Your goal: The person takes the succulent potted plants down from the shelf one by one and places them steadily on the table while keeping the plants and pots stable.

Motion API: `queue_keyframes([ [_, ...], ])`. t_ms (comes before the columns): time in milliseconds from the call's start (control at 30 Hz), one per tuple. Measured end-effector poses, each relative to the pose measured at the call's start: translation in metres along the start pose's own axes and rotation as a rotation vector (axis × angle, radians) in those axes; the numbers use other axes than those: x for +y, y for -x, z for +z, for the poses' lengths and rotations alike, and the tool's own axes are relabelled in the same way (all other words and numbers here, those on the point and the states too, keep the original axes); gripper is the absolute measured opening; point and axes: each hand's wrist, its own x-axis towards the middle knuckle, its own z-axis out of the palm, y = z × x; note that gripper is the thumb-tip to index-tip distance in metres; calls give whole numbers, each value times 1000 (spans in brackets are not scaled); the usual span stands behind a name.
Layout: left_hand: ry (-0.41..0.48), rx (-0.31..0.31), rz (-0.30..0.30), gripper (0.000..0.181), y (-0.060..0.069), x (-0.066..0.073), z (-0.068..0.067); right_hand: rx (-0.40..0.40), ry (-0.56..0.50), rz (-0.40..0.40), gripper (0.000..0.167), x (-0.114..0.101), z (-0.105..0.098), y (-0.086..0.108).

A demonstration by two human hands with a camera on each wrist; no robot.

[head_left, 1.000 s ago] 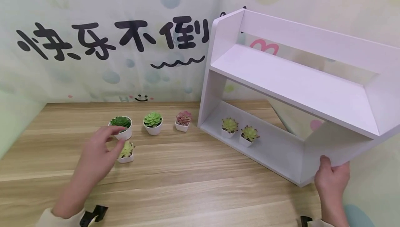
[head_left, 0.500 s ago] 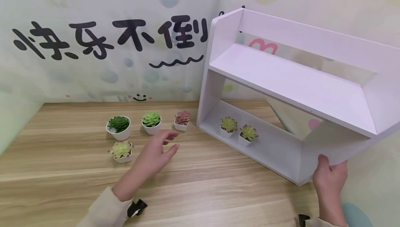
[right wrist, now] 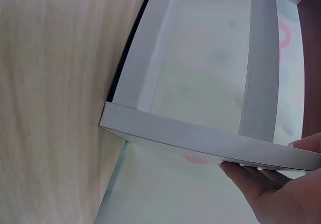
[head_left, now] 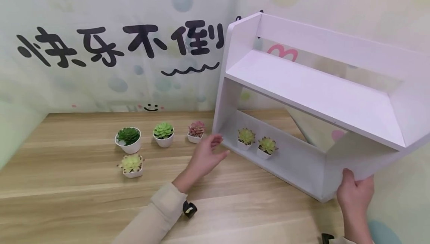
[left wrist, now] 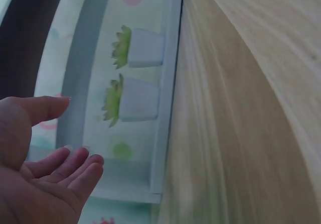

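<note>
The left grip was empty, thumb and fingers parted, near the left end of the shelf; the right grip pinched its right side. Two yellow-green succulents stood on the lower tier, four more potted plants on the desk. The step seemed a reach while steadying the shelf; contact would call for clearance from the pots. Half a second earlier, the left grip was farther left.

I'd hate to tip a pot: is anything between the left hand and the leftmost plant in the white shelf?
Nothing visible: the left hand faces the open front of the white shelf, with a gap before the leftmost plant. The second plant sits farther right.
</note>
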Motion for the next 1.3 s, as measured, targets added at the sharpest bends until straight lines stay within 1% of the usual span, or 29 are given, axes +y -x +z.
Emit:
queue_keyframes([
  [67, -19, -11, 2, 60, -10, -4, 9, 7, -10, 8, 26, 0, -1, 0],
  [133, -49, -22, 6, 63, -21, -8, 18, 16, -22, -3, 27, -1, -2, 0],
  [200, -59, -27, 7, 66, -31, -13, 26, 21, -23, -14, 29, -3, -2, 0],
  [300, -68, -31, 7, 69, -40, -20, 36, 14, -20, -16, 33, -4, -1, 0],
  [367, -53, -33, -1, 71, -43, -23, 41, 10, -21, -10, 34, -3, -1, 0],
  [567, -2, -67, -31, 78, -48, -28, 53, 19, -32, -15, 28, -2, -1, 2],
  [667, -25, -68, -46, 82, -49, -27, 58, 26, -37, -25, 26, -2, -1, 3],
  [867, -66, -33, -77, 84, -54, -27, 70, 35, -50, -35, 26, -2, 0, 2],
  [1033, -69, -1, -74, 82, -56, -28, 79, 43, -51, -28, 25, -1, 0, 1],
  [1167, -115, 35, -72, 78, -55, -27, 83, 26, -37, -15, 26, 0, 1, 2],
  [1300, -167, 73, -55, 70, -54, -27, 85, 17, -31, -5, 29, 0, 1, 3],
])
